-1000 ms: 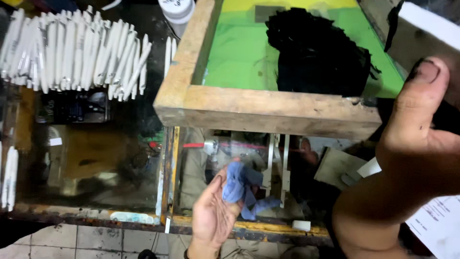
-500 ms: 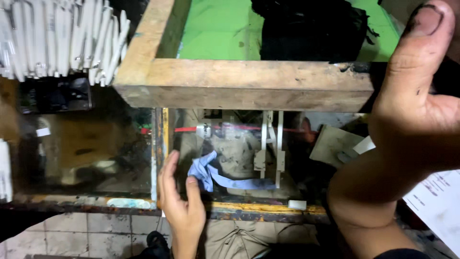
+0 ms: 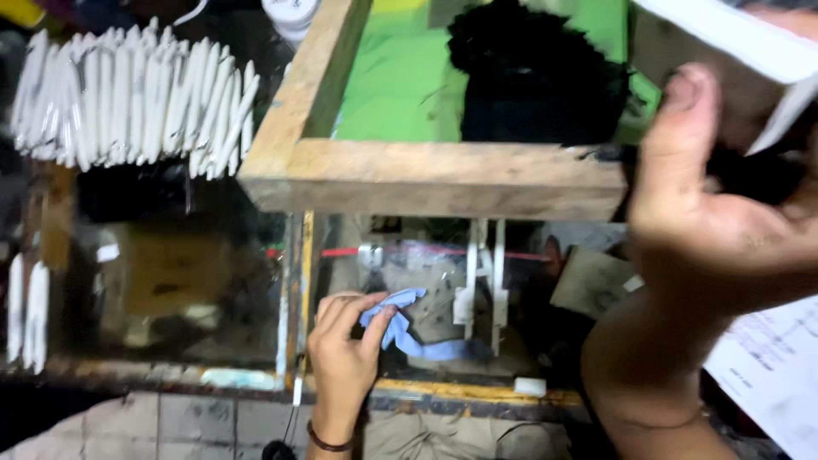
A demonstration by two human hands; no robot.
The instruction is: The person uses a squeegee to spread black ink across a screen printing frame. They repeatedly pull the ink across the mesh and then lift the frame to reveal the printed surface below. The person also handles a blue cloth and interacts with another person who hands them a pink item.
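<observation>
Left grip (image 3: 345, 349) on crumpled blue cloth (image 3: 400, 324) over smooth glass (image 3: 213, 290).

Fanned white sticks (image 3: 128, 98), perhaps pens

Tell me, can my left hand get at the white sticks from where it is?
Probably yes. The left hand holds a blue cloth on the glass; the white sticks lie up-left with nothing between, though the cloth occupies its fingers.

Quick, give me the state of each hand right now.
Left hand: fingers closed on the blue cloth, pressing it on the glass table.
Right hand: raised by the wooden screen frame; what it grips cannot be told.
</observation>
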